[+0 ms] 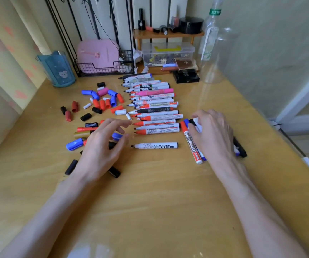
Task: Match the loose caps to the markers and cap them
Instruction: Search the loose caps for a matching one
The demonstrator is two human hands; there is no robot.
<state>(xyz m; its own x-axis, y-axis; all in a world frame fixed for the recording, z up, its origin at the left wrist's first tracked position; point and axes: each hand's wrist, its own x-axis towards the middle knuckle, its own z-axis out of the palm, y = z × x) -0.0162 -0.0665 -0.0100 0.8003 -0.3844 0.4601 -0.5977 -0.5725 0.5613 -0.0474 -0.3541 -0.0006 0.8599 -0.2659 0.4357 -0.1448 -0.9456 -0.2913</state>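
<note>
Markers (153,108) without caps lie side by side in a row down the middle of the desk (159,202), tips pointing left. Nearest the person and a little apart from that row lies a black marker (155,145), also uncapped, tip to the left. Loose caps (101,103) in red, blue, black, white and pink are scattered on the desk to the left of the row. The left hand (103,146) hovers over the nearer caps, fingers relaxed and spread, holding nothing; a blue cap (74,144) lies just to its left. The right hand (213,135) is to the right of the row, fingers and thumb curled round a white marker (198,125) with a black end. Just beside it lies a red-capped marker (190,144), with other pens partly hidden under the hand. At the back of the desk stand a blue cup (56,69) and a clear bottle (217,58).
</note>
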